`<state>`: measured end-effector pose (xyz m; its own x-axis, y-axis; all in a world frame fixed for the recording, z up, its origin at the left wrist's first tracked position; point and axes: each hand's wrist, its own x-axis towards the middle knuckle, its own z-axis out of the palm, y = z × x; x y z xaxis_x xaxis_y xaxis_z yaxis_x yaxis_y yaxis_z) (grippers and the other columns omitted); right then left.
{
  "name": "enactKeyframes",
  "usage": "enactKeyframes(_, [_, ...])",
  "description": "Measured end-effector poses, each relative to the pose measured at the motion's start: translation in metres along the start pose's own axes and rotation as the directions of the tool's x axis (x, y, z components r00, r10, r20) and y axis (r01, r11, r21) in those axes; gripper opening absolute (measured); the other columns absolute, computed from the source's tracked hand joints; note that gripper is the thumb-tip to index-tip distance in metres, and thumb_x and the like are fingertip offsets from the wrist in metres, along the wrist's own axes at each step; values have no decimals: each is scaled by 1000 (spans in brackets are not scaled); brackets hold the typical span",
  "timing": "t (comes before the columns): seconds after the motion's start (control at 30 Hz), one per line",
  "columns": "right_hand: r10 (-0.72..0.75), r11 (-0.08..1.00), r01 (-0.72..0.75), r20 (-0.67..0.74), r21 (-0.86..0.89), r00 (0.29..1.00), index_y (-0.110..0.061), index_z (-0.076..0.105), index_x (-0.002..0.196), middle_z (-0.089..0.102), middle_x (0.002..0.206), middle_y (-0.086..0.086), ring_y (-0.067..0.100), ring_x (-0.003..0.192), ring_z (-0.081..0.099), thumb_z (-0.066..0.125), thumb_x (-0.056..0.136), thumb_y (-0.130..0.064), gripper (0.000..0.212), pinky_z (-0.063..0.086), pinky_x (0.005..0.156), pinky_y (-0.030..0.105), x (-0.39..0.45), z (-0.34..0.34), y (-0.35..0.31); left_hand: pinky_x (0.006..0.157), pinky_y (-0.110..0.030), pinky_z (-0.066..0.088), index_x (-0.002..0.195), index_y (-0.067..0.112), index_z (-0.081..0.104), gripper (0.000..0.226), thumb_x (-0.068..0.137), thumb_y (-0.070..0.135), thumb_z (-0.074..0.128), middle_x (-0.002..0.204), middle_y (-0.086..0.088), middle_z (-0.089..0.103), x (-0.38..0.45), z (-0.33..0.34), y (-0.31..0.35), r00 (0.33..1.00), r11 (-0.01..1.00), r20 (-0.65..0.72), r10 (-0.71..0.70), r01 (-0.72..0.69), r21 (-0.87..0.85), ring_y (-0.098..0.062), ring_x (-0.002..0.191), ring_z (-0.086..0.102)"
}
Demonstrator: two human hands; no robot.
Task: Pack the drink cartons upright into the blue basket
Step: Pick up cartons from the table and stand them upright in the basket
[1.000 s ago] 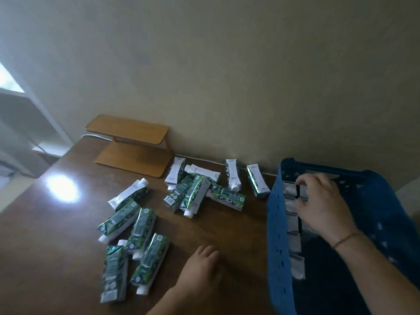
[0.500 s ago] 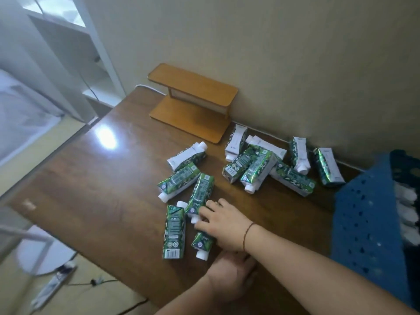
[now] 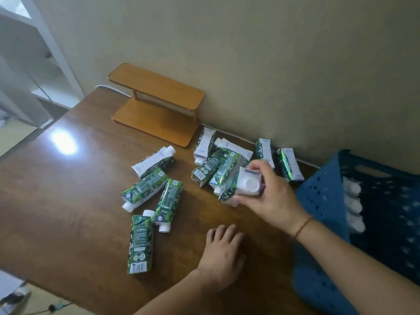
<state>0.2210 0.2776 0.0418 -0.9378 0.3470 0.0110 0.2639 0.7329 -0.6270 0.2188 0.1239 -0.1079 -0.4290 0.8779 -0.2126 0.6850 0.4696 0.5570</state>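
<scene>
This looks like a room in a home. A dark wooden table (image 3: 68, 201) stands pushed against a plain beige wall (image 3: 250, 53), and a small two-tier wooden shelf (image 3: 156, 103) sits on it at 11 o'clock. At 10 o'clock, white built-in shelving (image 3: 34, 64) stands beside a bright window, and cables trail across the pale floor (image 3: 45, 311) at 7 o'clock.

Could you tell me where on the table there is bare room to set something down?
The table is bare left of the near cartons, around the light glare. Another free strip runs in front of the left hand, between those cartons and the blue basket. It is crowded by the wall, where the far cartons pile behind the right hand holding a carton.
</scene>
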Motion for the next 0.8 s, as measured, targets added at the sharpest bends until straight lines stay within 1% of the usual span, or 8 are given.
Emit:
enactKeyframes(0.13, [100, 960, -1, -339, 280, 935, -36, 44, 105, 57, 101, -20, -1, 88, 62, 80, 61, -35, 58, 52, 73, 15, -38, -81, 9, 121, -36, 24, 149, 26, 34, 55, 99, 50, 42, 157, 6, 32, 37, -16, 44, 996, 945, -71, -51, 25, -325, -16, 145, 28])
enactKeyframes(0.23, [155, 968, -21, -531, 250, 833, -39, 44, 102, 55, 103, -22, -6, 90, 59, 79, 60, -33, 55, 48, 74, 8, -75, -133, 23, 114, -39, 38, 149, 31, 33, 59, 97, 58, 42, 154, 10, 38, 56, -29, 86, 998, 827, -65, -15, -24, -561, -9, 138, 39])
enactKeyframes(0.33, [233, 972, -156, -619, 177, 750, -31, 48, 110, 58, 105, -12, -13, 87, 57, 78, 60, -38, 59, 47, 73, 4, -112, -167, 44, 108, -39, 44, 148, 40, 30, 64, 91, 67, 41, 149, 14, 42, 68, -37, 125, 997, 643, -49, 65, -79, -762, -7, 133, 43])
enactKeyframes(0.4, [277, 960, -234, -604, 151, 748, -28, 49, 112, 58, 103, -11, -16, 82, 57, 82, 64, -27, 58, 46, 68, 2, -133, -180, 62, 110, -40, 41, 148, 43, 27, 69, 87, 71, 43, 151, 10, 40, 77, -39, 147, 993, 543, -43, 108, -95, -834, -9, 137, 41])
enactKeyframes(0.53, [416, 907, -400, -431, 132, 801, -29, 52, 107, 59, 106, -12, 6, 90, 59, 86, 66, -22, 53, 46, 72, 19, -160, -186, 101, 116, -41, 35, 148, 39, 26, 78, 80, 66, 52, 152, 10, 36, 90, -31, 173, 993, 504, -82, 85, -114, -856, -9, 138, 35])
enactKeyframes(0.6, [441, 895, -434, -341, 100, 830, -28, 53, 104, 57, 103, -15, 8, 91, 57, 87, 66, -21, 51, 43, 70, 21, -165, -181, 120, 114, -41, 38, 146, 40, 29, 76, 79, 57, 60, 148, 10, 39, 95, -25, 178, 993, 470, -103, 49, -114, -875, -7, 135, 39])
enactKeyframes(0.7, [428, 901, -433, -203, 20, 881, -26, 53, 100, 52, 104, -8, 9, 92, 54, 88, 64, -17, 51, 38, 71, 15, -159, -158, 144, 100, -24, 46, 143, 35, 34, 70, 80, 38, 63, 138, 14, 47, 95, -19, 181, 989, 443, -144, 28, -142, -885, 8, 121, 47])
enactKeyframes(0.8, [450, 891, -454, -120, -15, 885, -21, 47, 101, 41, 103, -4, 6, 86, 48, 87, 63, -18, 55, 37, 68, 10, -151, -119, 171, 98, -32, 52, 134, 39, 43, 62, 76, 41, 65, 131, 3, 56, 94, -10, 180, 993, 379, -119, -11, -106, -919, -14, 122, 56])
